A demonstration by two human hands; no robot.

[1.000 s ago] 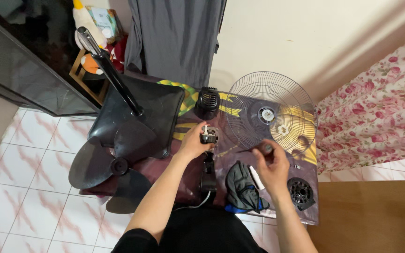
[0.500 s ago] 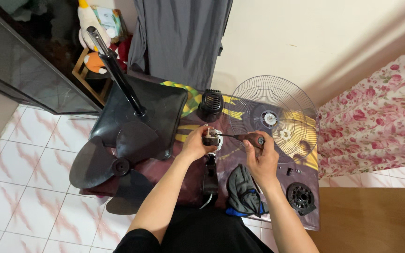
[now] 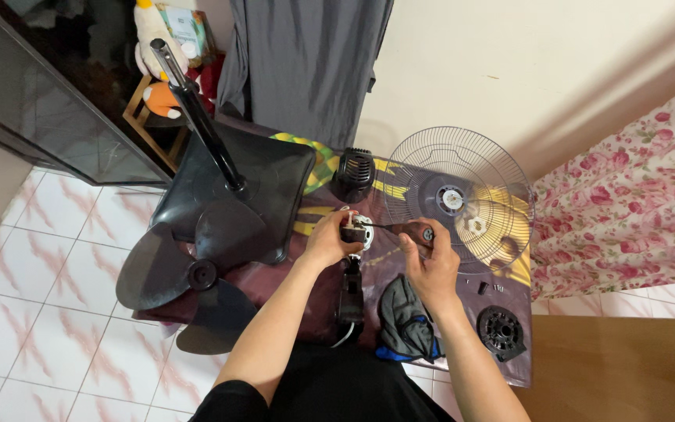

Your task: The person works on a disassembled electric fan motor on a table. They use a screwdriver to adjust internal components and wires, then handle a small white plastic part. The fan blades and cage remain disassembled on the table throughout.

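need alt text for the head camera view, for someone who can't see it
Seen from above, a person's left hand holds a small fan motor while the right hand points a screwdriver at it. Around them lie a wire fan guard, black fan blades and a black stand base.

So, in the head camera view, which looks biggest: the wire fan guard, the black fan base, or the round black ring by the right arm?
1. Black fan base and wire fan guard: too close to rank.
2. Round black ring: plainly smallest.
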